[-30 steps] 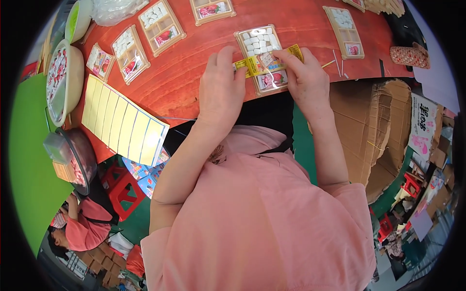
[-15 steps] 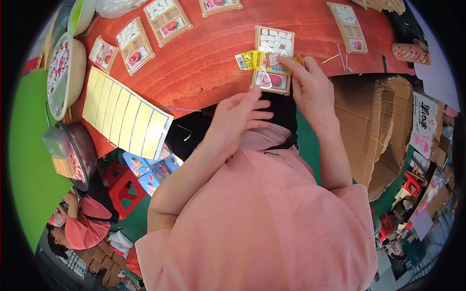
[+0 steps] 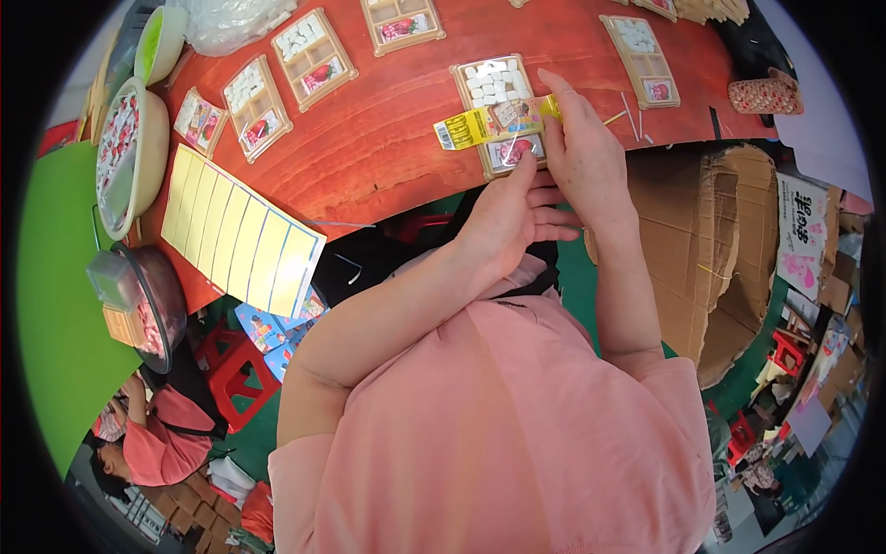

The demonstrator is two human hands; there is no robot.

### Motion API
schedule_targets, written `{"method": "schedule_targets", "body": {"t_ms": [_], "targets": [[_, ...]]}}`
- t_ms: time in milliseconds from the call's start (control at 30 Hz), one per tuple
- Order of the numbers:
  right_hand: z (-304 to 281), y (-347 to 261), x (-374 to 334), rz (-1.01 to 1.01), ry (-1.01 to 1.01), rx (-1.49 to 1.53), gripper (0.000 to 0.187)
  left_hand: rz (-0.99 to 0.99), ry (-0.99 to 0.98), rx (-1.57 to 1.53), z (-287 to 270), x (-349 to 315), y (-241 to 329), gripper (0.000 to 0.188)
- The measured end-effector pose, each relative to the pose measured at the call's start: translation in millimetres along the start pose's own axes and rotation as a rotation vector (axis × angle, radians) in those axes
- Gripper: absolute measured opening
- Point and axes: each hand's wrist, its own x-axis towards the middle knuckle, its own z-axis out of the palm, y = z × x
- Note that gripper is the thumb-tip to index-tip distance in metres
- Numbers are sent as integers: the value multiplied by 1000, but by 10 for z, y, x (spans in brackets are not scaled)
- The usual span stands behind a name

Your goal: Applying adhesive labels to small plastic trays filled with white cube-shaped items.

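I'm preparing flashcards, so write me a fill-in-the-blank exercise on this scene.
The printed band across the compartmented tray is mainly ____.
The packet below the band shows a red ____.
The left hand has its ____ over that packet.
The right hand is at the band's ____ end.
Missing words: yellow; strawberry; thumb; right.

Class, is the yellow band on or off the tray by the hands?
On: the yellow band lies across the tray, its left end jutting out.

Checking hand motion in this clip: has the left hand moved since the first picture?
Yes: the left hand has moved to the right, farther from the yellow sheet on the table.
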Motion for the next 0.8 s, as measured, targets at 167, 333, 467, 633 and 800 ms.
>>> {"method": "schedule_targets", "body": {"t_ms": [167,333,467,633,800], "targets": [[-52,-24,48,81,-41,-3,49,23,143,649,18,-246,237,41],[6,33,37,-40,84,48,50,1223,522,1617,-376,73,655,42],[-5,207,49,42,240,187,48,1086,451,1807,-349,187,931,57],[-227,64,-348,598,-117,669,33,921,367,1836,-302,181,1033,60],[34,-86,-438,667,-39,760,31,874,330,1774,-264,208,1068,66]]}}
